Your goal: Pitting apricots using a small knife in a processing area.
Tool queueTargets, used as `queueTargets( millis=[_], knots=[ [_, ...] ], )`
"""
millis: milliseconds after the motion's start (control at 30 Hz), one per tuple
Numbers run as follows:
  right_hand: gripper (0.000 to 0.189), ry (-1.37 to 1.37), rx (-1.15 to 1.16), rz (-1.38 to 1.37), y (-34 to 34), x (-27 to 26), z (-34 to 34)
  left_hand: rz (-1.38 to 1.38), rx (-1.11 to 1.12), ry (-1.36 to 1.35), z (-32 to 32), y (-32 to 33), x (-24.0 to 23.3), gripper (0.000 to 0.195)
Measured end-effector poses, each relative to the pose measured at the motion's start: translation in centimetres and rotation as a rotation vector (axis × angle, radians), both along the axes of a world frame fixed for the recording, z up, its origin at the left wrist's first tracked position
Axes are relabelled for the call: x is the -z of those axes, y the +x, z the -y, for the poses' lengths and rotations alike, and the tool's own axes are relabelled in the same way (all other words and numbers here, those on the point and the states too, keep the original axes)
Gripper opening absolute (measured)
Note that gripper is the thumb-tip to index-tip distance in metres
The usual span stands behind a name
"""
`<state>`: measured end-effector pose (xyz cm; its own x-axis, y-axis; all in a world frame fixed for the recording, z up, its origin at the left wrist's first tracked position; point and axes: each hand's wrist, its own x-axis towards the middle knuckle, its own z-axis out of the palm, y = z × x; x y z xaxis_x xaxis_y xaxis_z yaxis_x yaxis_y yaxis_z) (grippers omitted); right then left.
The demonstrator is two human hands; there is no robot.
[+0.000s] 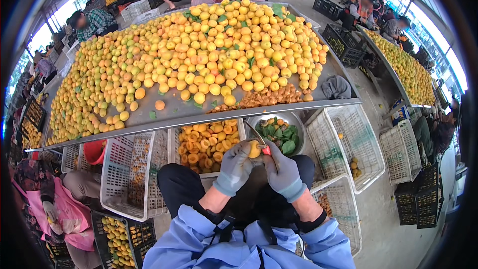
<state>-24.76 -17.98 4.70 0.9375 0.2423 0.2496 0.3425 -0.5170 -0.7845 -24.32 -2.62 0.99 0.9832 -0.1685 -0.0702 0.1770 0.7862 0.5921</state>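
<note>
My left hand [235, 168], in a grey glove, holds a yellow apricot [255, 150] above my lap. Against the fruit's right side, my gloved right hand [282, 177] grips a slim curved metal tool [255, 131] with a red part by the fingers; whether it is a knife is hard to tell. Just beyond my hands stands a crate of halved apricots [209, 144]. To its right, a metal bowl [301, 134] contains green leaves [288, 147] and some fruit scraps. Whole apricots [224, 45] are heaped on the metal table [175, 109] ahead, with brown apricot stones [272, 97] near its front edge.
A grey cloth [336, 87] lies at the table's right corner. White plastic crates [127, 175] flank my knees, including one at right [358, 149]. At lower left sits a co-worker in a pink apron [73, 213], beside a black crate of apricots [118, 241]. Others work farther off.
</note>
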Motion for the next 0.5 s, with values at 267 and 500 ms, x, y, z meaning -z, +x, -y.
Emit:
queueTargets(
  millis=[267, 500],
  knots=[
    [0.046, -0.06, -0.033, 0.003, 0.8, 1.3, -0.1, 0.01, -0.081, 0.083, 0.4, 0.2, 0.1, 0.038],
    [0.036, -0.116, -0.005, 0.028, 1.9, 1.1, 0.2, 0.107, 0.005, 0.223, -0.5, 1.2, 0.0, 0.041]
  ],
)
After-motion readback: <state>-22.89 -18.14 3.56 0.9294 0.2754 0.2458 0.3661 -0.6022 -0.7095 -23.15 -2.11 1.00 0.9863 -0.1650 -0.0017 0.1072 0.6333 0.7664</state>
